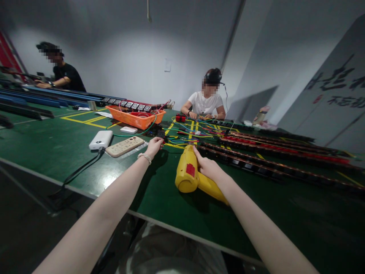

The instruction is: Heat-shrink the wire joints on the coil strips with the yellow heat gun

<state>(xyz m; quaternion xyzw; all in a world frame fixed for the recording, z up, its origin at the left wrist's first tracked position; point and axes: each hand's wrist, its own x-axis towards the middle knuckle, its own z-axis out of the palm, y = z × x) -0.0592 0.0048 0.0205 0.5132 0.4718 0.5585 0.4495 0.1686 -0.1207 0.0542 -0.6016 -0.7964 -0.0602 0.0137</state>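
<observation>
My right hand (209,166) is wrapped round the handle of a yellow heat gun (188,171) with a red label. The gun's nozzle points away from me toward a tangle of coloured wires (185,134) on the green table (71,152). My left hand (154,146), with a bead bracelet at the wrist, is closed in a pinch on a red wire at the edge of that tangle, beside a small black part (161,134).
A white power bank (100,139) with a black cable, a beige phone (124,146) and an orange basket (139,117) lie to the left. Long black and red power strips (273,160) run off to the right. A person in white sits opposite; another in black works far left.
</observation>
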